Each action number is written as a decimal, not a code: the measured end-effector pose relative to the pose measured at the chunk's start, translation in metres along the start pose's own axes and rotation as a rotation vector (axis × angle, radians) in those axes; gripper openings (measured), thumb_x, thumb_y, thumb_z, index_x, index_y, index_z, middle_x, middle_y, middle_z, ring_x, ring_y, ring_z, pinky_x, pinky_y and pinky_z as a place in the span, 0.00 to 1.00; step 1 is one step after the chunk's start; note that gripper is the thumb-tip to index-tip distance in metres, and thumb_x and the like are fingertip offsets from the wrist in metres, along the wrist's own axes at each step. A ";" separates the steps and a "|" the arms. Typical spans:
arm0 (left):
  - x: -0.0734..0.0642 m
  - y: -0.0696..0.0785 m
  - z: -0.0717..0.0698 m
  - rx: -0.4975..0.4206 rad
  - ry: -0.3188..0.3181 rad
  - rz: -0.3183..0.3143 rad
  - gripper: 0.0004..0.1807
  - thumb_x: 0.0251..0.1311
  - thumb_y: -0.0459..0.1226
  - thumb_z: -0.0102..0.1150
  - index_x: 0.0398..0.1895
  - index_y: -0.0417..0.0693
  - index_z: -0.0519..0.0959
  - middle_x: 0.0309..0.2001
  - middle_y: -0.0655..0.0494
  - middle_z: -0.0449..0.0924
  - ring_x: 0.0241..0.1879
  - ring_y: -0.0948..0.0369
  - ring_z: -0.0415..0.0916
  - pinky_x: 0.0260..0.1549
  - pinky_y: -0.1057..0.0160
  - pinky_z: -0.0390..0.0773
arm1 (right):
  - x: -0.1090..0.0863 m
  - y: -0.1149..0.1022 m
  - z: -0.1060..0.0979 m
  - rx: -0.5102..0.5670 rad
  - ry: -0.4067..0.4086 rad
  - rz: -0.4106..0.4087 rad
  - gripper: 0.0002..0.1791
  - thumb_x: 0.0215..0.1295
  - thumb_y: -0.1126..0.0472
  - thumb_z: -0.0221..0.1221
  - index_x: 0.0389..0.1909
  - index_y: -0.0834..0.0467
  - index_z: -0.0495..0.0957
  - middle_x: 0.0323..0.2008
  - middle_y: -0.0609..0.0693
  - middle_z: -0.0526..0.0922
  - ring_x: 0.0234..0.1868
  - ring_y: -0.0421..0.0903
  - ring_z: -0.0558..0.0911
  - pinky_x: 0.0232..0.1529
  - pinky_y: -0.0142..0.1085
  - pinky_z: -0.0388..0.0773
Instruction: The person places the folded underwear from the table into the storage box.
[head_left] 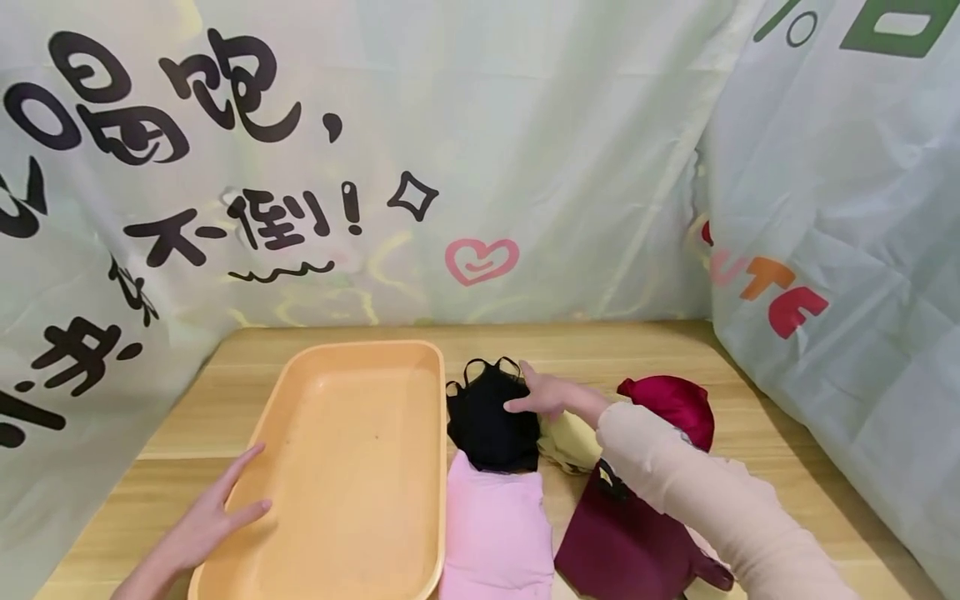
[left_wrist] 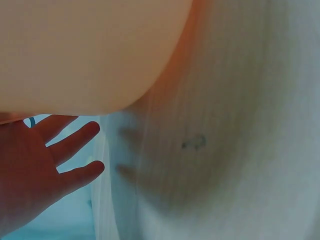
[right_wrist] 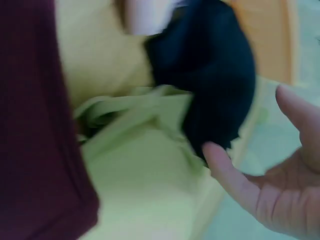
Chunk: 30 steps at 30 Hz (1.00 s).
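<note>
An orange plastic tray (head_left: 337,467) with a low wall lies on the wooden table. At its left rim is my left hand (head_left: 213,517), thumb over the inside; in the left wrist view this hand's fingers (left_wrist: 75,142) spread straight beside the tray wall. My right hand (head_left: 551,396) reaches over the upper right of a black strappy top (head_left: 491,421), fingers extended and thumb apart. In the right wrist view its fingertip is right at the black cloth (right_wrist: 220,80). Below the black top lies folded pink cloth (head_left: 495,525).
Pale yellow cloth (head_left: 573,442) lies partly under the right forearm. Dark maroon cloth (head_left: 626,533) and a shiny crimson piece (head_left: 675,404) are to the right, partly covered by the sleeve (head_left: 705,492). Printed fabric curtains (head_left: 585,167) rise behind and beside the table.
</note>
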<state>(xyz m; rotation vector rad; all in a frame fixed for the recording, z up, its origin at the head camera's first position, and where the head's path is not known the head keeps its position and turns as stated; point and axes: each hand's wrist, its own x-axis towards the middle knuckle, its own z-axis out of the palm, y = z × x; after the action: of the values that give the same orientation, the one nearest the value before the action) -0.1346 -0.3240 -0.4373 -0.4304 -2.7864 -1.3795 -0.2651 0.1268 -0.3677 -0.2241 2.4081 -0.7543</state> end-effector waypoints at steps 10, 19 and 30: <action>-0.002 -0.001 0.004 0.041 0.017 -0.004 0.40 0.55 0.35 0.58 0.69 0.44 0.50 0.65 0.30 0.50 0.62 0.77 0.40 0.46 0.27 0.52 | 0.024 -0.002 0.030 -0.121 0.111 0.041 0.54 0.59 0.45 0.57 0.69 0.65 0.32 0.64 0.74 0.53 0.61 0.61 0.63 0.59 0.47 0.64; -0.001 0.002 -0.002 0.067 -0.004 -0.049 0.40 0.56 0.37 0.58 0.69 0.43 0.49 0.65 0.27 0.49 0.62 0.31 0.46 0.44 0.27 0.54 | 0.035 -0.009 0.032 -0.223 0.139 0.129 0.56 0.55 0.46 0.61 0.69 0.66 0.34 0.62 0.73 0.57 0.60 0.64 0.65 0.59 0.50 0.63; 0.002 0.000 -0.002 0.097 0.009 -0.030 0.40 0.56 0.37 0.58 0.69 0.43 0.50 0.64 0.28 0.51 0.59 0.28 0.49 0.44 0.28 0.56 | 0.044 -0.003 0.030 0.039 0.151 -0.049 0.51 0.54 0.65 0.62 0.68 0.69 0.36 0.65 0.71 0.53 0.64 0.62 0.59 0.63 0.49 0.57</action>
<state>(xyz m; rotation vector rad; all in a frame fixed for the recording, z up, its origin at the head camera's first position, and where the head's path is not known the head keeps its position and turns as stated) -0.1366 -0.3254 -0.4356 -0.3801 -2.8485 -1.2414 -0.2827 0.0965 -0.4075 -0.2175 2.5344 -0.8679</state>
